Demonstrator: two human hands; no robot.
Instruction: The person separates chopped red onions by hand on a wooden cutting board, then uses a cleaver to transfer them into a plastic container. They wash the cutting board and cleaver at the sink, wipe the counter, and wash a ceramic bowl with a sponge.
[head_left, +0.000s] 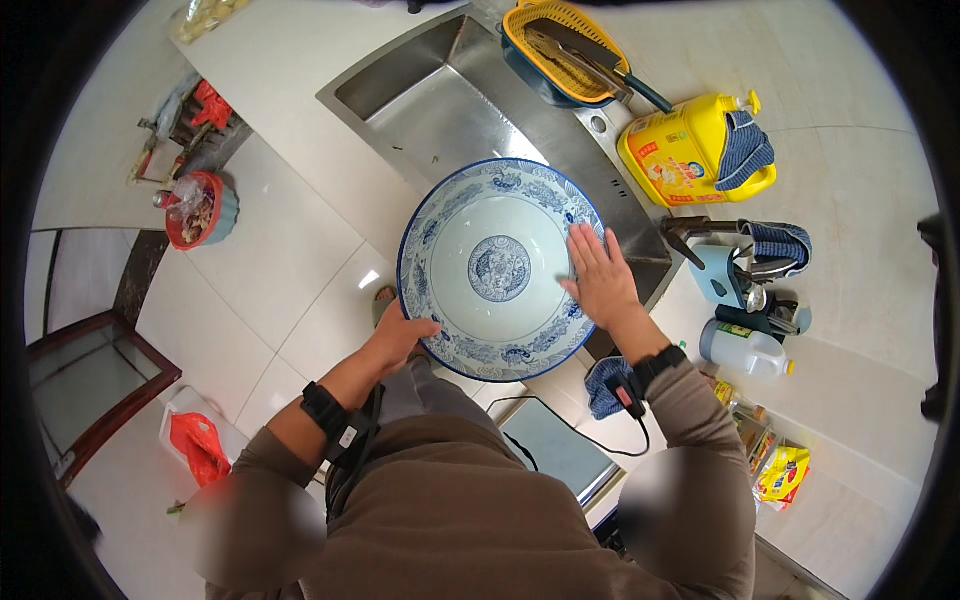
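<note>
A large white bowl [445,215] with blue painted patterns and a blue rim is held up in front of me, partly over the sink's near end. At its lower left edge my left hand [392,342] grips the rim, with the thumb on the inner side and the other fingers hidden beneath. My right hand [604,278] lies flat against the right inner wall, its fingers stretched out. Nothing shows inside the bowl.
Beyond the bowl is a steel sink [400,110]. A yellow basket [520,30] with a knife, a yellow jug [650,150], a blue knife holder [715,275] and a white bottle [745,348] line the right side. A red-rimmed bin [222,215] stands on the floor, left.
</note>
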